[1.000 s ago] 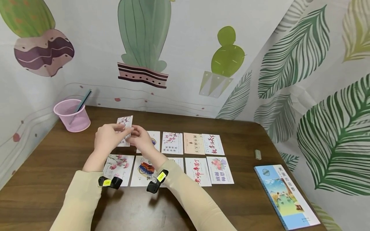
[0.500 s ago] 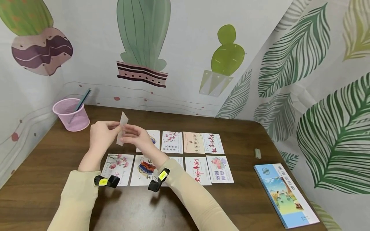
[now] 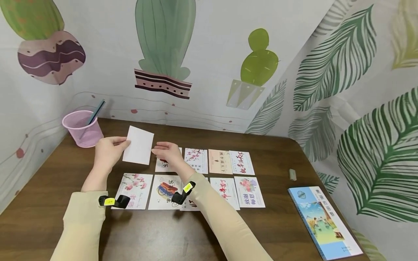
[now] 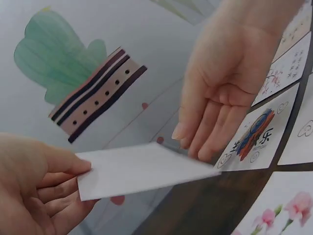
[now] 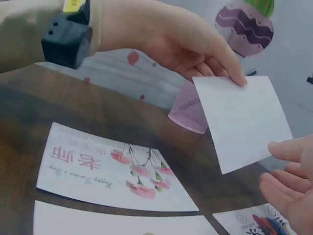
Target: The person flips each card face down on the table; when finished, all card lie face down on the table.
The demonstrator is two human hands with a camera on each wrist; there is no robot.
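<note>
The cream fabric right sleeve (image 3: 218, 214) and its black wrist camera (image 3: 177, 198) cover much of one white printed card (image 3: 188, 206), well to the right of the round pink mesh pen cup (image 3: 85, 135). The right hand (image 3: 168, 154) hides part of another white card with coloured printing (image 3: 162, 166), closer to that cup. Whether the cup holds one dark teal pen (image 3: 97, 111) or two is hard to make out. Just right of the cup, a plain white rectangular paper card (image 3: 138, 145) is held up at a tilt, its far face turned out of sight. The left hand (image 3: 108, 152) has its grip pinching this card's left edge between thumb and fingers; the right hand's grip is spread, fingers slightly bent beside the opposite edge, and touching cannot be told. Rightward of the cup, nine printed cards lie on the brown wood-grain desk (image 3: 153, 232), five in the near row, four in the far one. Farther right of it are one small grey-green block (image 3: 292, 174) and one blue-and-white book (image 3: 321, 221).
</note>
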